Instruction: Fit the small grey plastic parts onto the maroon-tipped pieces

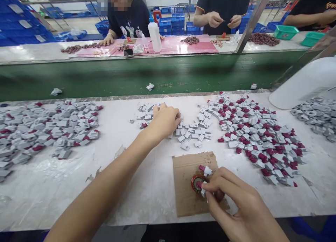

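Note:
My right hand [233, 194] pinches a small grey-and-maroon plastic part [203, 189] between thumb and fingertips, above a red-rimmed bottle cap [195, 182]. The cap lies on a brown cardboard square [186, 200]. Just beyond it another grey-and-maroon part [206, 170] rests on the cardboard. Partly under my right fingers shows a dark round object that I cannot identify. My left hand [167, 120] reaches forward into a loose group of small grey plastic parts [193, 131]. Its fingers are curled down, and whatever they hold, if anything, is hidden.
Piles of grey-and-maroon parts spread at left [60, 124] and right [259, 137]. A white bottle [304, 82] lies tilted at right, near more grey parts [317, 116]. Beyond a green conveyor belt [110, 75], co-workers sit at a bench with a squeeze bottle [154, 37] and green trays [286, 32].

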Available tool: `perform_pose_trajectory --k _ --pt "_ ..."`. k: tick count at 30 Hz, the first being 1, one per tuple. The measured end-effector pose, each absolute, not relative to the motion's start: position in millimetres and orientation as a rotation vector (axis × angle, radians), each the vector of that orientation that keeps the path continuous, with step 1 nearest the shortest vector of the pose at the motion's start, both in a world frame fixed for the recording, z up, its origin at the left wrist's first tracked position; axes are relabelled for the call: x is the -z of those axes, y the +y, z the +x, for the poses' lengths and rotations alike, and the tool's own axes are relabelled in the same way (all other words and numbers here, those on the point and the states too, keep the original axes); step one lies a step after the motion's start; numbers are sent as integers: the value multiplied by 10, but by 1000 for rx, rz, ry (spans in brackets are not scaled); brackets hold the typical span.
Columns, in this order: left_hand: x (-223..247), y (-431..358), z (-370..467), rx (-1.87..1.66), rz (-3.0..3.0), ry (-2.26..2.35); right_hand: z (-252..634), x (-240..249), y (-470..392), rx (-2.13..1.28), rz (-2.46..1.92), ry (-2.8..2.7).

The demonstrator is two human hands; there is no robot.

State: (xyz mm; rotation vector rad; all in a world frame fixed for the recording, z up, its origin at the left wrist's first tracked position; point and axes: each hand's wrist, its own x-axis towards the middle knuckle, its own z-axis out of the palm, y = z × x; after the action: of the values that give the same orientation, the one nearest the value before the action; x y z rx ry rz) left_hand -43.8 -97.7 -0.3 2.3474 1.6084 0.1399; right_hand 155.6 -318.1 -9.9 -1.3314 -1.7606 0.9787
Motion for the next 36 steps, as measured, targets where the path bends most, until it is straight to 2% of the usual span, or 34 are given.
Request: perform_pose_trajectory --k 8,12,18,36 --pt "-98 -998 -537 -347 2237 1521 1712 72 -3041 -1067 -1389 -1432" --pt "-186 -1216 -525 -655 1675 1218 1837 172 -2847 -1153 -1273 -1052" --pt "-230 -1637 -371 -629 1144 920 1778 228 -2586 -1296 -1009 -634" --pt "-110 -1829 -211 -594 1012 844 1721 247 -2547 -1244 -1062 -772"
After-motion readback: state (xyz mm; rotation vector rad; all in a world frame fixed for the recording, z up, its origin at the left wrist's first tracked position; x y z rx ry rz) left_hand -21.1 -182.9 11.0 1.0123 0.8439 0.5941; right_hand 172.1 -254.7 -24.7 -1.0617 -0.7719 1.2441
